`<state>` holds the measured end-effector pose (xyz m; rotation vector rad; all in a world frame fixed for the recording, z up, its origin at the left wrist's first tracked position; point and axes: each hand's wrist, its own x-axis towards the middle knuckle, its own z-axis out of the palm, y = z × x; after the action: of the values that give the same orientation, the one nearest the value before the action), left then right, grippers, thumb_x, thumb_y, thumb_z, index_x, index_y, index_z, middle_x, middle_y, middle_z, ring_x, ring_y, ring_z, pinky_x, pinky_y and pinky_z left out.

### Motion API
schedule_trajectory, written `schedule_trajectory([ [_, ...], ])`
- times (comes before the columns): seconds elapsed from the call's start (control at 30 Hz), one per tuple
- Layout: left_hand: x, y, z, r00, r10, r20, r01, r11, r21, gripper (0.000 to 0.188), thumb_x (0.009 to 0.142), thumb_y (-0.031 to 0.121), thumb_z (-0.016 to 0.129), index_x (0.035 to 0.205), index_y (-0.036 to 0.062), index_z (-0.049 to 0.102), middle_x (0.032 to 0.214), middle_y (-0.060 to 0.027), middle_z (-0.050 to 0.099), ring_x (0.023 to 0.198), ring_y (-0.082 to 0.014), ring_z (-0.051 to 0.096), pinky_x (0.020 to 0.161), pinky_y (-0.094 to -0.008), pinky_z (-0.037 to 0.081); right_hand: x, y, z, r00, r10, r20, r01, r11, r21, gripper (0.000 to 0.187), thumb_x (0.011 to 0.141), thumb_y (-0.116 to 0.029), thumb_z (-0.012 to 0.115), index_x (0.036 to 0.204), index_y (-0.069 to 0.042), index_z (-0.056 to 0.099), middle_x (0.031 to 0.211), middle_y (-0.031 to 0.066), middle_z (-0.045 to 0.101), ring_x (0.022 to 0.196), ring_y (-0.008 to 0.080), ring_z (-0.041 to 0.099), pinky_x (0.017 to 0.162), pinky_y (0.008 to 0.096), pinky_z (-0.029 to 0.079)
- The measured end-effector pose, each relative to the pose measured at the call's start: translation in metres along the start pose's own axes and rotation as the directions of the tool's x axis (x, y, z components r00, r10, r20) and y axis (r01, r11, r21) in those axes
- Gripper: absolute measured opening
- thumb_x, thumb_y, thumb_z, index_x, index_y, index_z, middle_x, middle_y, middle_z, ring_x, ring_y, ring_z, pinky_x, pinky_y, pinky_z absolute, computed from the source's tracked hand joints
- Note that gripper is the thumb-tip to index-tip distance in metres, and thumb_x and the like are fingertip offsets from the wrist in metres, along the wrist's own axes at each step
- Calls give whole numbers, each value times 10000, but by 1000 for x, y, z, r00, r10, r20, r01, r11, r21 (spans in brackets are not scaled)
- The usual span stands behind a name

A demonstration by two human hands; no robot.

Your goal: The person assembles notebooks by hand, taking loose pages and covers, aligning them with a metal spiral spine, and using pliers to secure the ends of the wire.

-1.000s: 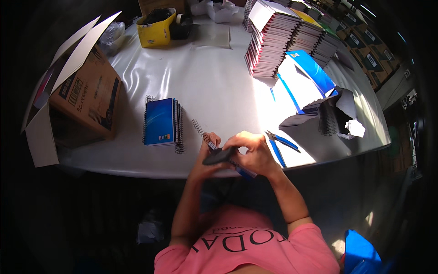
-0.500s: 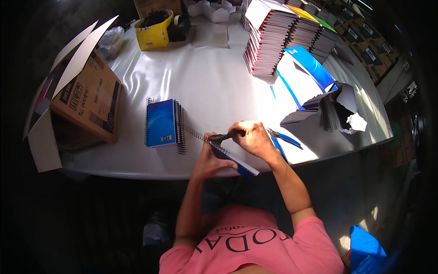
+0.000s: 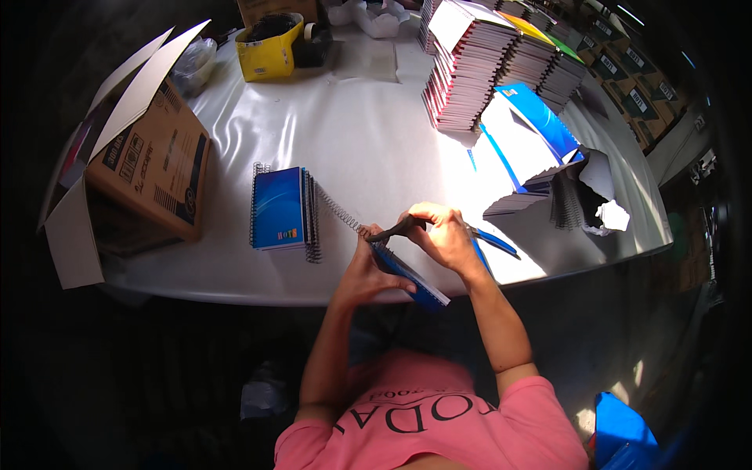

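Note:
My left hand (image 3: 366, 274) is closed around a blue-covered notebook (image 3: 424, 291), which it holds tilted at the table's near edge. From the notebook's upper end a long wire spiral (image 3: 338, 211) runs out to the upper left. My right hand (image 3: 442, 241) grips a dark, narrow tool (image 3: 392, 230); its exact kind is not clear. The tool's tip meets the spiral where it enters the notebook, beside my left fingers. To the left lies a small stack of blue spiral notebooks (image 3: 278, 210). Blue-handled pliers (image 3: 497, 241) rest just right of my right hand.
An open cardboard box (image 3: 149, 168) stands at the left. Tall notebook stacks (image 3: 466, 74) rise at the back right, with blue-covered books (image 3: 540, 121) and torn dark wrapping (image 3: 595, 184) before them. A yellow container (image 3: 266, 59) sits at the far left.
The notebook and both hands have barely shifted. The tool's tip stays at the spiral, and my right hand has turned slightly. The whole view has moved a little.

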<state>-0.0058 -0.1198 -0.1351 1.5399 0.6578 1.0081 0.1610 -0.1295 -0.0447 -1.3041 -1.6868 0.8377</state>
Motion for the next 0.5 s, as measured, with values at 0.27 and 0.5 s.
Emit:
schedule_trajectory([
  [0.27, 8, 12, 5, 998, -20, 53, 18, 999, 41, 923, 437, 252, 954, 1099, 59, 340, 985, -28, 373, 952, -156, 396, 849, -305, 377, -4, 5, -3, 989, 142, -47, -119, 938, 325, 156, 748, -77, 620, 876, 10, 640, 799, 124, 667, 716, 152, 640, 690, 291, 499],
  [0.5, 11, 7, 8, 994, -82, 72, 78, 995, 55, 1035, 378, 275, 959, 1195, 18, 379, 1117, -65, 418, 1058, -192, 434, 929, -327, 373, -1, -3, -9, 997, 47, -54, -39, 989, 144, 144, 744, -52, 601, 870, -5, 649, 764, 134, 661, 733, 238, 659, 659, 315, 499],
])
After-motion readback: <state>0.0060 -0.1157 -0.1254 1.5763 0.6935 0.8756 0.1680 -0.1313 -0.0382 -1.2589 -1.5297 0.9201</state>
